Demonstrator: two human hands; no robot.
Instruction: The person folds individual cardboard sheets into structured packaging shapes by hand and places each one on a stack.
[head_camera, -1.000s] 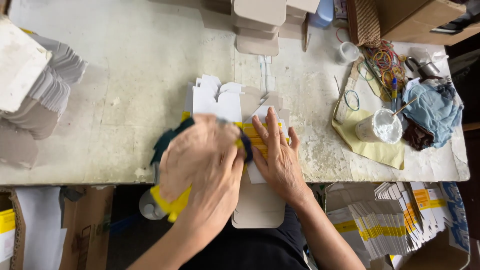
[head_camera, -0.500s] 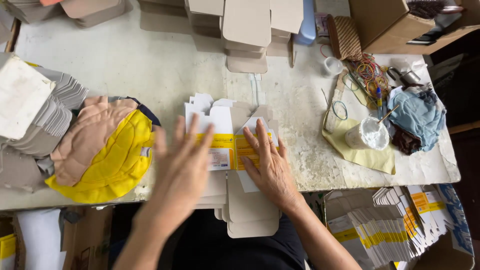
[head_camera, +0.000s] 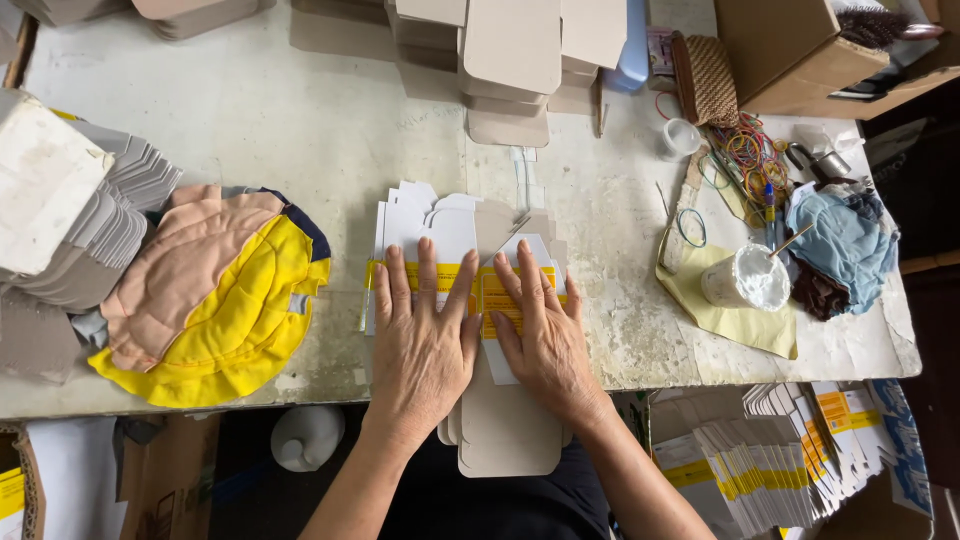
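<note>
Currently: worn white table (head_camera: 300, 150) carries a yellow and pink quilted pad (head_camera: 210, 300) at left, and a stack of flat white box blanks with yellow bands (head_camera: 450, 235) at the front edge. Left hand (head_camera: 425, 350) and right hand (head_camera: 545, 345) lie flat on the stack, side by side, fingers spread and straight, gripping nothing.

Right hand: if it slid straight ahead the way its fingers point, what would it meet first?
Probably the stacked folded cardboard boxes at the table's far edge. The right hand lies flat on the white-and-yellow carton blanks; beyond them the tabletop looks bare.
</note>
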